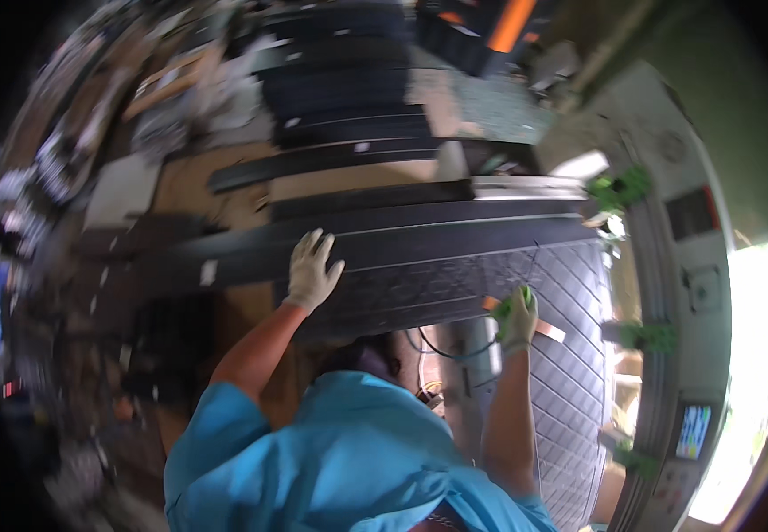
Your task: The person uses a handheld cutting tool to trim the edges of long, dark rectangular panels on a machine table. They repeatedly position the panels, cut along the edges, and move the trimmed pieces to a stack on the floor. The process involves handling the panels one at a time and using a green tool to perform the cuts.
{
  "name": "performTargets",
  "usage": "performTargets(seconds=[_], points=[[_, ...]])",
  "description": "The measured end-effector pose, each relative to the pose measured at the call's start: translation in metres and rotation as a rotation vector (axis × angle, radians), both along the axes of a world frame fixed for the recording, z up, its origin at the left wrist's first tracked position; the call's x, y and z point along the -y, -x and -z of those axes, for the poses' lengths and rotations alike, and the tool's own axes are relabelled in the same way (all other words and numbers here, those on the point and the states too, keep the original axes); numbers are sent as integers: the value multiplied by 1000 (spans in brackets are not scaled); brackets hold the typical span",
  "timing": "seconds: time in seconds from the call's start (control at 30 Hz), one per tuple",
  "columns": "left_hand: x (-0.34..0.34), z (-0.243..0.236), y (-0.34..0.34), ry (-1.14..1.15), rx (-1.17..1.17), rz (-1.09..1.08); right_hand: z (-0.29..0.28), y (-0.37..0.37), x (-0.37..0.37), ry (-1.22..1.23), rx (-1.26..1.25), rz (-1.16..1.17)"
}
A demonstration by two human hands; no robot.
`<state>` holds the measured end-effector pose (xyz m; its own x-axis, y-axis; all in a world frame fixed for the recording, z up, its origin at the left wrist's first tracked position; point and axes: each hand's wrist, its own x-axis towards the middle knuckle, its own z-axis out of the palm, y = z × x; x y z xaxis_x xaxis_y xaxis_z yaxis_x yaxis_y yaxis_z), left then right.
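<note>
My gloved left hand [313,275] rests with fingers apart on a long dark board [401,239] lying crosswise in front of me. My gloved right hand [518,324] is closed on a green tool [503,310], just past the board's near edge on the right. A pale strip with orange [550,332] sticks out behind that hand, and a dark hose [455,355] loops leftward below it. A padded grey surface with diagonal grooves [570,381] lies under and right of my right hand.
More dark boards [331,97] lie stacked ahead, among cardboard and scraps [180,195]. A white machine [694,293] with green fittings [645,335] and a small screen [692,433] runs along the right. A black and orange object [490,31] stands at the back.
</note>
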<state>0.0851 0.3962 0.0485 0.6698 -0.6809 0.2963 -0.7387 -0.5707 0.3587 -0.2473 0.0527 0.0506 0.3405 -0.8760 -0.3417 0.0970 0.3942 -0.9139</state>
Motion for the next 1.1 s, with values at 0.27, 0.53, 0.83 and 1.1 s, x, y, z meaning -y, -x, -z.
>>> performTargets(seconds=[0.27, 0.53, 0.83, 1.1], points=[[-124, 24, -17, 324, -314, -788, -9, 66, -157, -52, -125, 35], [-225, 111, -100, 1719, -1707, -777, 5, 28, -184, -107, -81, 235], [-324, 155, -200, 1229, -1475, -1021, -16, -55, -177, 161, -370, 425], [-406, 109, -250, 1408, -1319, -1321, -21, -64, -93, 145, -535, 542]])
